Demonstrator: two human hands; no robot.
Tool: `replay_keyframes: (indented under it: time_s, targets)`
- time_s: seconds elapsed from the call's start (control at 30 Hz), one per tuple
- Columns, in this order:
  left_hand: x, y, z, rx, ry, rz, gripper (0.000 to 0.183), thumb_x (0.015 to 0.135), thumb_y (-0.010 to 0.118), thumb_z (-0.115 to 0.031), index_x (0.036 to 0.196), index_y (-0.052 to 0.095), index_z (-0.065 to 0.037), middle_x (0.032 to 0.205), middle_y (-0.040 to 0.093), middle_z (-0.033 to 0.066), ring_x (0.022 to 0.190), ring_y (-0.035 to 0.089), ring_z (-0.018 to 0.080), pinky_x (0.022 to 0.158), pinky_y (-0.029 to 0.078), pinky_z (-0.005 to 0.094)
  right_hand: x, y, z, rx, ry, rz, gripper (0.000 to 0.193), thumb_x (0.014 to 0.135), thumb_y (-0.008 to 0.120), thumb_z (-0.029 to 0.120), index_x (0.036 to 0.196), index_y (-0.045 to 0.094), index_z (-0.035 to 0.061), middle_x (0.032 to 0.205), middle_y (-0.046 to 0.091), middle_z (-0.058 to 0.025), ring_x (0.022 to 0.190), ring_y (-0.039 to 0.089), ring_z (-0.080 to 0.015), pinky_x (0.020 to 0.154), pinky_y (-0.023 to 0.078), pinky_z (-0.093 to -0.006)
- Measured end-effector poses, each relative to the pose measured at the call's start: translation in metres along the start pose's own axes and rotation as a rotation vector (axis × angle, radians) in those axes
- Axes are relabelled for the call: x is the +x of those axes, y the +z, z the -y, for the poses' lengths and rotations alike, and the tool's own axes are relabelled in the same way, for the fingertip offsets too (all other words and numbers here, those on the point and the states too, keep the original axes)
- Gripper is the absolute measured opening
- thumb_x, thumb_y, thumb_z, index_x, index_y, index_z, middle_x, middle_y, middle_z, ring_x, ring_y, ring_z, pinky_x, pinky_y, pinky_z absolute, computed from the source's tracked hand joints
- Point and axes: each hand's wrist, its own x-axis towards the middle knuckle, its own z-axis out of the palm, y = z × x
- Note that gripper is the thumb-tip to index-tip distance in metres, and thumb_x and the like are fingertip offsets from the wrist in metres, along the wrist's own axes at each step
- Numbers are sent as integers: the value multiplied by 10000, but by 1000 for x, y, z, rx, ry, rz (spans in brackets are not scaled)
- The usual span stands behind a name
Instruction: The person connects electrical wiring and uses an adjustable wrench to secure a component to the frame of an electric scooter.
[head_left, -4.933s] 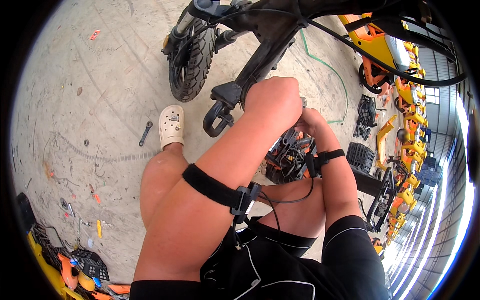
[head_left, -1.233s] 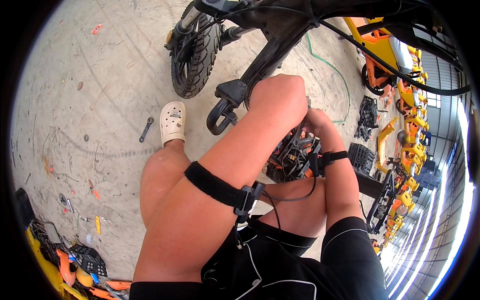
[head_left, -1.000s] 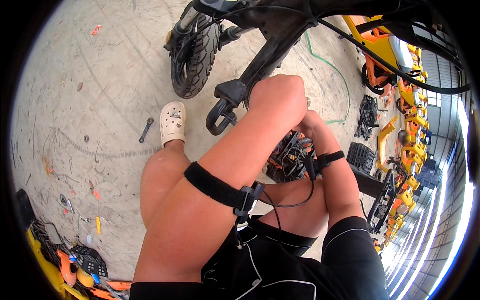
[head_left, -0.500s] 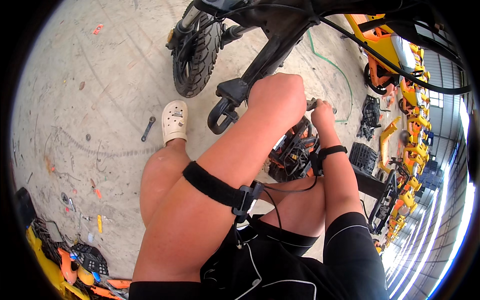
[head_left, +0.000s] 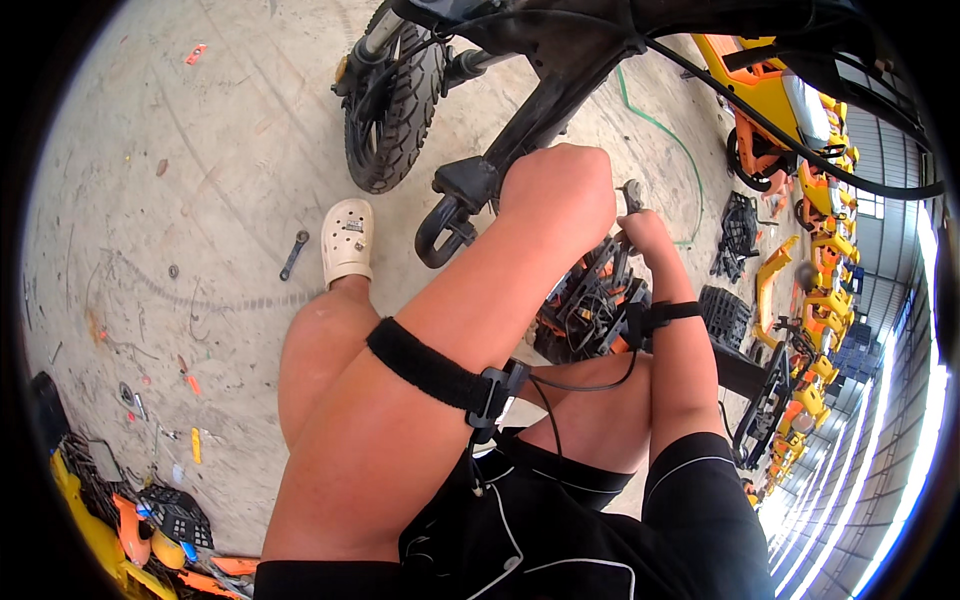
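My left hand (head_left: 562,190) is closed, knuckles up, beside the black vehicle frame (head_left: 545,110). Its fingers face away from me, so whatever they grip is hidden. Just to its right, my right hand (head_left: 648,232) is closed around a metal wrench (head_left: 632,192), whose grey head sticks up past the fingers. A black frame tube with a hook-shaped bracket (head_left: 440,232) comes down left of my left hand. Beneath both hands sits a dark bundle of cables and parts (head_left: 592,310).
A knobbly front tyre (head_left: 400,120) stands at the upper left. Another wrench (head_left: 295,255) lies on the concrete by my shoe (head_left: 348,240). Yellow scooters (head_left: 780,100) line the right side. Loose panels (head_left: 130,530) and scraps lie at the lower left. A black cable (head_left: 780,140) crosses the upper right.
My right hand has dropped slightly toward me and turned, so the wrench that lay sideways now points upward. My left hand has barely moved.
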Motion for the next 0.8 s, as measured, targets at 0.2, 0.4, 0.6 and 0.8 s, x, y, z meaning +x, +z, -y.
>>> replay_keyframes:
  time_s: [0.2,0.4,0.6,0.8]
  targets:
    - [-4,-5,0,26,-17,-6,225,917,581,-204,977,737,-54,939,733,178,915,706,365,816,561,468,-18,1,14,377,148,321,191,898,578,132,873,680,-28,750,726,-116,562,657,-210,466,494,-346]
    - [-4,1,0,32,-5,-6,223,917,583,-205,983,738,-58,951,734,176,921,707,359,822,561,467,-18,10,13,252,130,259,209,884,544,115,838,677,-39,717,706,-123,564,657,-220,510,511,-340]
    - [-7,-5,0,25,-16,-1,223,913,584,-204,976,738,-54,941,734,181,925,706,360,825,559,471,-20,15,21,245,96,231,205,866,573,118,786,671,-43,699,708,-132,532,662,-236,466,523,-364]
    - [-4,1,-2,16,-13,11,226,911,584,-205,962,739,-50,937,732,181,925,704,362,825,559,471,-21,17,16,303,103,209,203,882,581,125,827,675,-48,707,709,-144,535,666,-240,457,516,-359]
